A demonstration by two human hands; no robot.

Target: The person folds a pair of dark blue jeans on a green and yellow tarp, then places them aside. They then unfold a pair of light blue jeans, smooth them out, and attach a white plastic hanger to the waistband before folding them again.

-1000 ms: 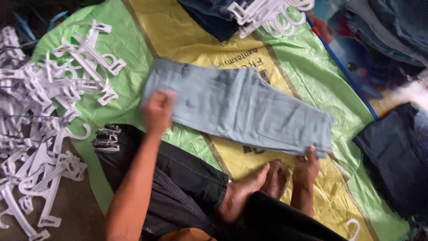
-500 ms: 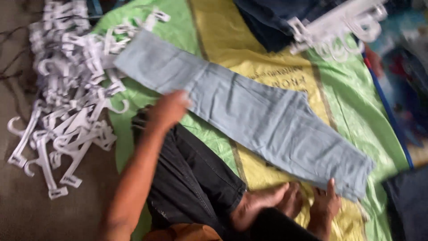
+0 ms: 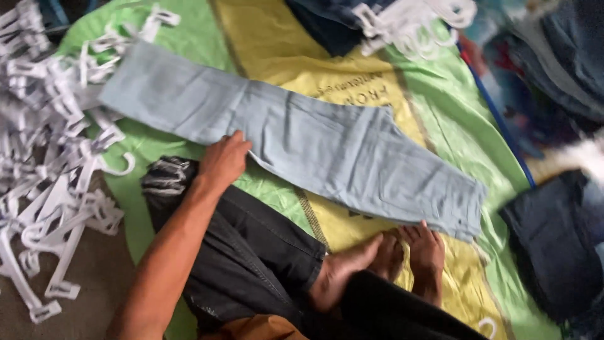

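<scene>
A pair of light blue jeans point(image 3: 302, 141) lies folded lengthwise across a green and yellow mat point(image 3: 377, 82). My left hand point(image 3: 223, 160) rests flat on the near edge of the jeans around their middle, fingers spread. My right hand point(image 3: 426, 247) presses on the waist end at the lower right, by my bare foot point(image 3: 343, 271). My legs in black trousers point(image 3: 251, 252) are crossed on the mat just below the jeans.
A heap of white plastic hangers point(image 3: 50, 138) covers the floor at left. More hangers point(image 3: 409, 19) lie on dark jeans at the top. Dark blue garments point(image 3: 553, 245) are stacked at right, beyond the mat's edge.
My left hand slid down from the leg end to the middle of the jeans' near edge. The right hand stays at the waist end. The view has shifted.
</scene>
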